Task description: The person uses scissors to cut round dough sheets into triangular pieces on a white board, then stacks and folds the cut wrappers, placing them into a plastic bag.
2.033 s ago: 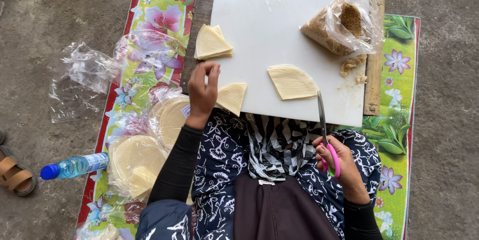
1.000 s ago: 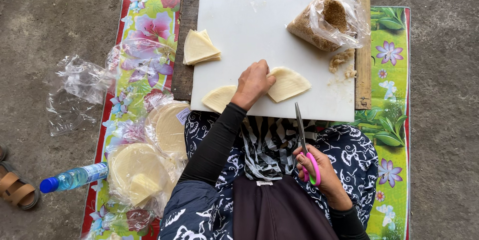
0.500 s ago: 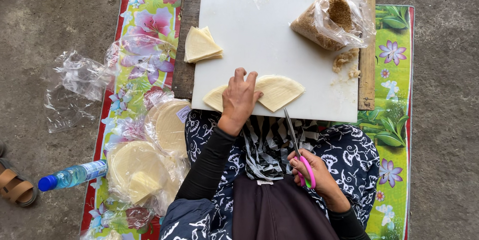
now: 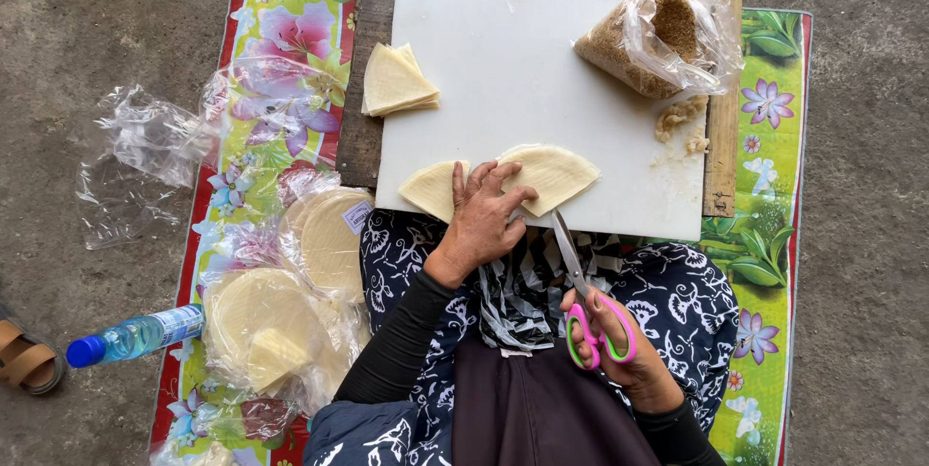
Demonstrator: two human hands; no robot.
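In the head view, the left hand lies palm down with fingers spread on the near edge of a white cutting board, pressing where two pale, fan-shaped pastry wrappers meet: the smaller wrapper pokes out to the left of the hand, and the larger wrapper to its right. The right hand is closed around the pink-and-green handles of a pair of scissors, held over the lap, near the board's near edge; the blades point toward the larger wrapper and their tip lies just beside it. On the left side of the board sits a small stack of cut wrappers. At the far right corner lies a clear plastic bag of brown crumbly filling, with a few loose clumps just near of it. Left of the board, on a flowered mat, rest round wrappers in plastic, and a water bottle lies at the mat's left edge.
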